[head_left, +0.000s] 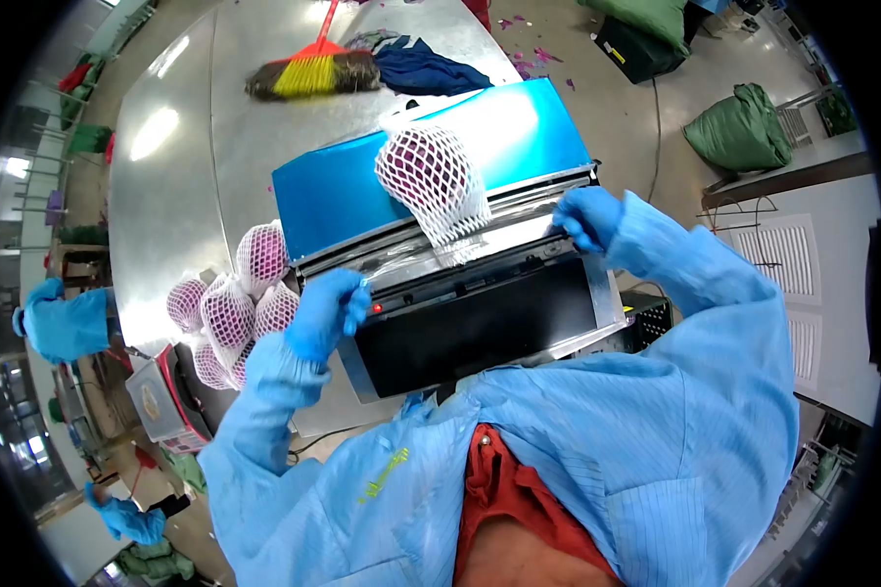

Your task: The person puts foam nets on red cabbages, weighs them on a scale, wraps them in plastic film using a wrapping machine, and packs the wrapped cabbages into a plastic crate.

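A blue and black machine (343, 201) sits on the metal table in front of me. On its blue top lies a purple round item in white foam netting (426, 171), with the netting's loose end hanging toward the machine's slot. Clear film stretches along the slot. My left hand (331, 311), in a blue glove, is at the slot's left end with fingers bent together; what they hold is too small to make out. My right hand (589, 217), also gloved, is at the right end, fingers curled at the film's edge.
Several netted purple items (230, 311) are piled left of the machine. A broom (313, 73) and dark cloth (426, 68) lie at the back of the table. A grey and red container (166, 396) stands at the left. Two people in blue are farther left.
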A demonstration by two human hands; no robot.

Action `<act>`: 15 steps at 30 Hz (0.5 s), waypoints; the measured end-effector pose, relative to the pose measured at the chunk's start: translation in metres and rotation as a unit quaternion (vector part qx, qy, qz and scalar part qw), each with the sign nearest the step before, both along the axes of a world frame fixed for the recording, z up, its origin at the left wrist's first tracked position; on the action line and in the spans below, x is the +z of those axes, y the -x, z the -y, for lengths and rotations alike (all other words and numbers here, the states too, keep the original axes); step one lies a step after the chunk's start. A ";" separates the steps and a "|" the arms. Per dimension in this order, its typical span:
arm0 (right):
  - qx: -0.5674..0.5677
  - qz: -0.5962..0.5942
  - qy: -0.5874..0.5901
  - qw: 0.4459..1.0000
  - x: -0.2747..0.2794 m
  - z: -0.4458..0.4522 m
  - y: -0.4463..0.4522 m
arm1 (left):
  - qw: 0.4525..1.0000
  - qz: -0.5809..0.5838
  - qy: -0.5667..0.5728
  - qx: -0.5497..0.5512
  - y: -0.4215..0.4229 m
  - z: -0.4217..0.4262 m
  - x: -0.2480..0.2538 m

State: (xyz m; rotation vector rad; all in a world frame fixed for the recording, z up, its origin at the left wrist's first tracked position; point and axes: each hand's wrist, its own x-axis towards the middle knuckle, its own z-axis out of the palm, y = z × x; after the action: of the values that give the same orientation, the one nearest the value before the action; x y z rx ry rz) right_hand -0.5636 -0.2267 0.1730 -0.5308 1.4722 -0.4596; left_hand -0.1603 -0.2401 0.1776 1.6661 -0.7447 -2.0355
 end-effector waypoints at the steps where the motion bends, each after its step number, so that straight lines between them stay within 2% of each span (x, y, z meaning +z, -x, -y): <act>1: 0.006 -0.003 0.028 1.000 0.016 -0.004 0.004 | 0.999 -0.010 0.044 -0.019 -0.009 -0.008 0.015; 2: 0.012 -0.005 0.054 0.998 0.034 -0.008 0.007 | 0.995 -0.020 0.085 -0.038 -0.016 -0.015 0.029; 4: 0.029 -0.002 0.150 0.988 0.078 -0.007 0.010 | 0.991 -0.018 0.133 -0.002 -0.025 -0.020 0.052; 5: 0.043 0.029 0.237 0.970 0.088 0.000 0.017 | 0.975 -0.068 0.206 0.049 -0.025 -0.019 0.058; 6: 0.056 0.061 0.320 0.944 0.094 0.008 0.023 | 0.943 -0.116 0.306 0.066 -0.019 -0.016 0.067; 8: 0.081 -0.037 0.506 0.858 0.099 0.042 0.013 | 0.880 -0.045 0.448 0.155 0.004 0.008 0.071; 10: 0.123 -0.016 0.520 0.845 0.089 0.087 -0.003 | 0.838 0.097 0.537 0.015 0.015 0.052 0.048; 11: 0.140 -0.002 0.487 0.862 0.056 0.107 -0.010 | 0.855 0.092 0.509 -0.036 0.023 0.068 0.030; 12: 0.156 0.012 0.454 0.877 0.029 0.123 -0.019 | 0.826 0.133 0.539 -0.101 0.034 0.081 0.020; 13: 0.246 -0.075 0.490 0.833 0.032 0.119 -0.035 | 0.788 0.171 0.569 -0.160 0.045 0.093 0.010; 14: 0.282 -0.101 0.521 0.800 0.018 0.115 -0.046 | 0.688 0.252 0.641 -0.227 0.055 0.100 0.005; 15: 0.312 -0.127 0.551 0.763 0.004 0.110 -0.056 | 0.718 0.237 0.608 -0.241 0.062 0.105 -0.001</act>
State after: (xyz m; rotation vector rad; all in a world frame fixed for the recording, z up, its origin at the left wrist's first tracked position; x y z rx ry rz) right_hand -0.5075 -0.3369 0.1774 -2.0248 1.0286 -0.7035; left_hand -0.2226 -0.3452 0.1764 1.1148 -2.2295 -0.7248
